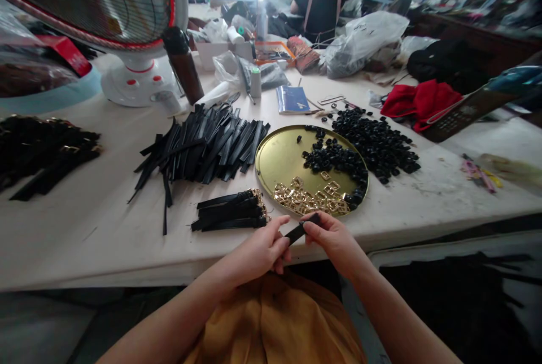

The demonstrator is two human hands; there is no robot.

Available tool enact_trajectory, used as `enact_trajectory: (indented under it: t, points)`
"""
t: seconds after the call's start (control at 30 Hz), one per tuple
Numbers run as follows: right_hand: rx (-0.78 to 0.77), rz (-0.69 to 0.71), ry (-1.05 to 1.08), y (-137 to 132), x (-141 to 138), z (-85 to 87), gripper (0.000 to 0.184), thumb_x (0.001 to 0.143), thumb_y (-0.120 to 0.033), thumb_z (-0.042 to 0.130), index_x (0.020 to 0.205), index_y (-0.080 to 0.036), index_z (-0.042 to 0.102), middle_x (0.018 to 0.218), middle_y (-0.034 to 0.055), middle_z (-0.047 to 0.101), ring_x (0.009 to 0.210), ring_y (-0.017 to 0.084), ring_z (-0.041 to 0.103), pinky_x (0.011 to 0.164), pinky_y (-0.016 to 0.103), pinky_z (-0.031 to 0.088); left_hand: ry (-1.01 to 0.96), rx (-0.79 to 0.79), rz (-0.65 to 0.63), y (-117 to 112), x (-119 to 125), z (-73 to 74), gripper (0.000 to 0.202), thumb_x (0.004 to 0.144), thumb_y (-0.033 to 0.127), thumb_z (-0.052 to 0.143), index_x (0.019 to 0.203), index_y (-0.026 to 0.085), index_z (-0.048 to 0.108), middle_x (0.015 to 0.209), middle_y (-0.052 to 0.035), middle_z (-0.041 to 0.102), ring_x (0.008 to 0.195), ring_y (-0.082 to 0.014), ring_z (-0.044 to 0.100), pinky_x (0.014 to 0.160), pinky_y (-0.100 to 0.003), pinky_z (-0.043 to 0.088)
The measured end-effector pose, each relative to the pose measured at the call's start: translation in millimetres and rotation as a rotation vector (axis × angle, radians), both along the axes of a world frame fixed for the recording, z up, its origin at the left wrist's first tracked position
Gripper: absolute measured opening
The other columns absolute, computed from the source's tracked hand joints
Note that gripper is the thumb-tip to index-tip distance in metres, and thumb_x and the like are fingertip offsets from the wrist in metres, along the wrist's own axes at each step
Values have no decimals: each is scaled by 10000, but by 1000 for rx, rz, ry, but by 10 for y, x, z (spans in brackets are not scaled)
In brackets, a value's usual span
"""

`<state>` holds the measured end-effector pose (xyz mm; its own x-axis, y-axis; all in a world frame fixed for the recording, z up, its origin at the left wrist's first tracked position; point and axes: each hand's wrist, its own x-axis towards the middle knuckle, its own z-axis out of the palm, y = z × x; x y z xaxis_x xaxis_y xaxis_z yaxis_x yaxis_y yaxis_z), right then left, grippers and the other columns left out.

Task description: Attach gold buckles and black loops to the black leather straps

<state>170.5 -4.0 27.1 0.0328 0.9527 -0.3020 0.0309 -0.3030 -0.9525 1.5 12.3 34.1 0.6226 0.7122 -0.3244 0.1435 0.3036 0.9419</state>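
A short black strap (296, 233) runs between my two hands at the table's front edge. My left hand (273, 244) is closed round its lower end. Thumb and fingers of my right hand (327, 232) pinch the upper end. Just beyond them lies a round gold tray (273, 152) with gold buckles (311, 199) along its near side and small black loops (334, 156) at its right. Left of my hands is a neat stack of black straps fitted with gold buckles (231, 211). Behind that stack a larger pile of loose black straps (203, 147) spreads out.
More black loops (376, 141) are heaped right of the tray. At the left edge lies another pile of buckled straps (46, 149). A white fan (131, 79), a dark bottle (184, 65), a blue booklet (293, 99) and red cloth (421, 103) stand farther back. Someone in black sits beyond the table.
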Motion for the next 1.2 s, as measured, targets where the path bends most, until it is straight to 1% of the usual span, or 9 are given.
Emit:
enact_trajectory:
  t: [0.13, 0.23, 0.33, 0.43, 0.57, 0.77, 0.93, 1.0, 1.2]
  points:
    - [9, 80, 108, -80, -152, 21, 297, 664, -419, 664, 778, -180, 529, 610, -39, 546, 540, 93, 499, 560, 239, 405, -57, 94, 149, -30, -23, 14, 506, 838, 389, 419, 1282, 147, 391, 533, 46, 476, 429, -74, 383, 422, -180, 296]
    - [103, 133, 29, 68, -90, 96, 365, 709, -462, 596, 941, -192, 510, 629, -35, 543, 544, 106, 507, 560, 253, 424, -83, 66, 200, -7, -52, 41, 437, 803, 429, 469, 1110, 123, 523, 498, 63, 405, 431, -64, 340, 410, -175, 244]
    - [317, 74, -416, 434, 82, 141, 301, 790, -426, 497, 953, -177, 537, 735, 17, 568, 608, 128, 529, 603, 277, 433, -99, -8, 299, 4, -81, 99, 275, 765, 402, 501, 800, 131, 531, 479, 78, 353, 413, -41, 276, 392, -161, 191]
    - [434, 146, -1076, 831, 142, 85, 156, 785, -268, 517, 863, -156, 593, 882, 86, 584, 750, 171, 558, 696, 301, 416, -170, -114, 420, -20, -89, 156, 194, 739, 351, 479, 724, 161, 443, 468, 90, 333, 390, -31, 232, 378, -151, 153]
    - [397, 187, -1295, 1118, 44, -47, 98, 764, -160, 516, 790, -131, 606, 835, 125, 607, 773, 195, 575, 689, 294, 405, -215, -151, 462, -64, -124, 177, 166, 728, 328, 472, 725, 172, 414, 485, 86, 364, 371, -25, 243, 369, -149, 149]
    - [398, 133, -1128, 1054, 117, 60, 110, 776, -204, 499, 759, -155, 596, 747, 69, 629, 712, 170, 580, 651, 285, 416, -233, -141, 408, -58, -155, 171, 226, 773, 383, 474, 791, 163, 428, 623, 27, 531, 433, -42, 434, 421, -159, 292]
    - [162, -28, -17, 679, 15, 202, 263, 657, -373, 673, 775, -179, 541, 699, -21, 586, 622, 102, 549, 650, 268, 458, -276, -56, 423, 51, 14, 128, 273, 779, 404, 504, 864, 154, 437, 700, 18, 539, 442, -34, 434, 438, -171, 312]
    - [80, -95, 239, 519, -104, 202, 304, 603, -337, 727, 789, -191, 537, 723, -34, 588, 634, 88, 556, 689, 273, 469, -281, -31, 407, 104, 80, 93, 287, 767, 409, 528, 866, 153, 443, 685, 29, 517, 425, -29, 405, 420, -173, 297]
    - [72, -52, 270, 269, -282, 95, 381, 633, -331, 716, 972, -229, 574, 717, -29, 609, 663, 107, 562, 696, 291, 469, -215, 4, 370, 221, 107, 29, 235, 787, 380, 502, 801, 154, 439, 545, 68, 410, 401, -35, 341, 377, -162, 267]
